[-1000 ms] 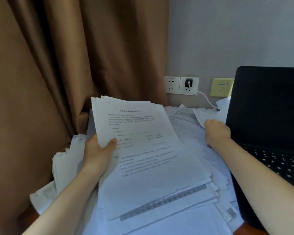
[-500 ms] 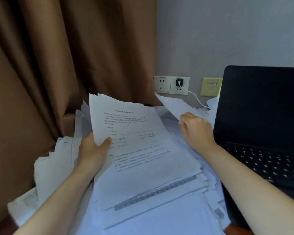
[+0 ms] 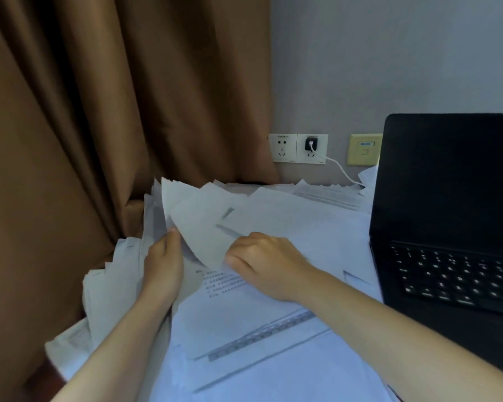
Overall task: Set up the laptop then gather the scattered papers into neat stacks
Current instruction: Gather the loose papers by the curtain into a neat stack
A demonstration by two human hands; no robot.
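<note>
A big brown curtain (image 3: pixel 99 126) hangs along the left side, and it comes right down to the edge of the paper pile, so that side is tight.

Next to it, loose papers (image 3: pixel 114 285) spill in a messy fan off the left edge of the table.

The left hand (image 3: pixel 163 268) reaches in from the bottom with its arm going up and forward. Its thumb points up and presses on the front of a held bunch of sheets (image 3: pixel 198 227), and the other fingers are hidden behind the paper. The bunch stands tilted up, above the pile.

The right hand (image 3: pixel 262 265) comes in from the lower right, its arm crossing over the flat papers (image 3: pixel 259 329). Its fingers are curled and pinch the lower edge of the same bunch. The two hands are near each other.

More sheets lie flat all the way back to the wall, under two white sockets (image 3: pixel 298 148) with a white cable (image 3: pixel 343 172) plugged in.

On the far right the black laptop (image 3: pixel 447 213) stands open with a dark screen. Its left edge touches the papers, so little bare table shows.
</note>
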